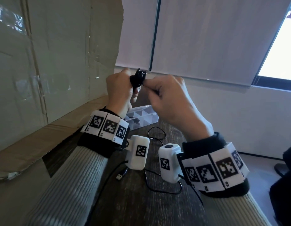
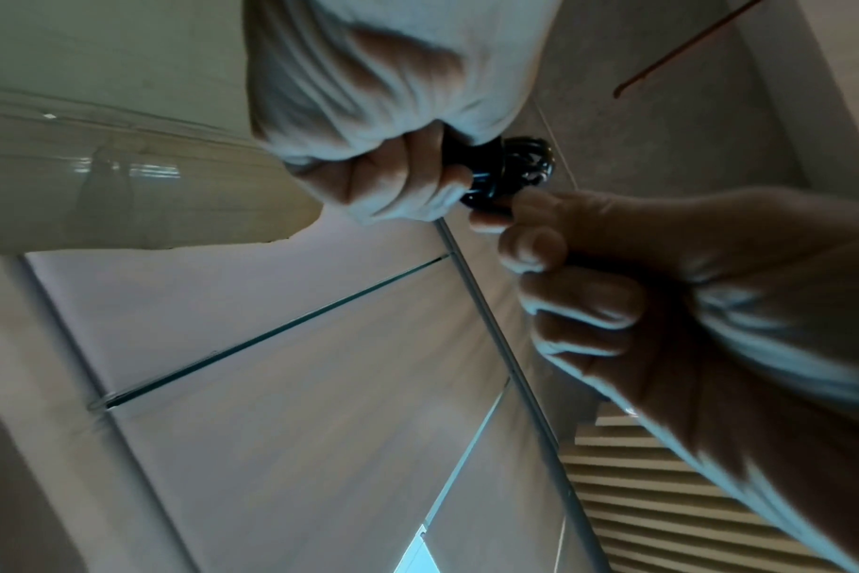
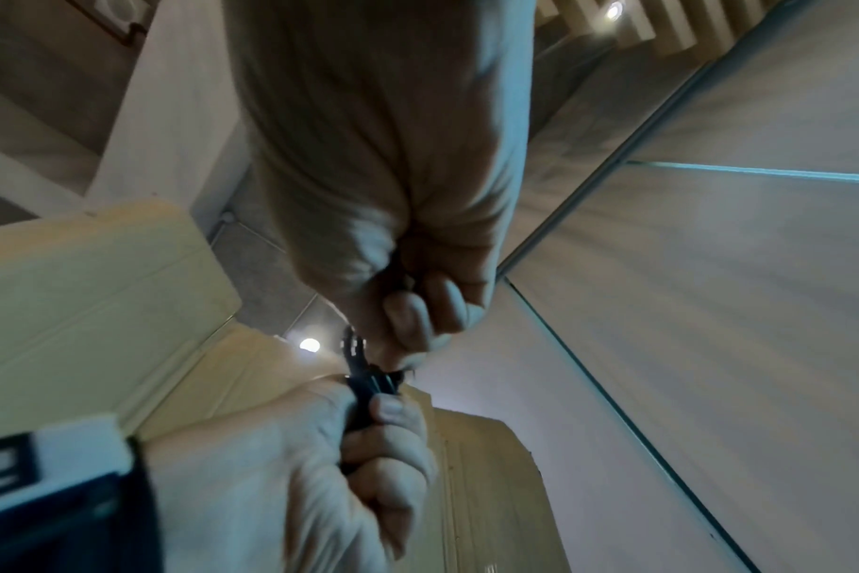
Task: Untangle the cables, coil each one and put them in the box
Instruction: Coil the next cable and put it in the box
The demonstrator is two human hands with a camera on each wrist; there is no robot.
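The coil (image 1: 138,77), a small bundle of black cable, is held up in the air above the worktop (image 1: 141,201), between both hands and over the clear box (image 1: 152,119). The left hand (image 1: 119,88) has its fingers curled round the bundle's lower part; the right hand (image 1: 171,98) pinches it at the top between thumb and fingertips, probably tucking the loose end.

The likely trouble is the coil springing open: if the right hand's pinch slips before the end is secured, the stiff loops could unwind and need winding again. Easing the left hand's grip too soon would do the same. The box's compartments look small, so a loose or fat coil may not seat and could spill onto the worktop, into the second cable (image 1: 157,137) lying there with its USB plug (image 1: 120,176), and tangle again.

Both forearms are raised and angled inward, wrists near each other, knuckles toward the head camera, fingers meeting at the coil.
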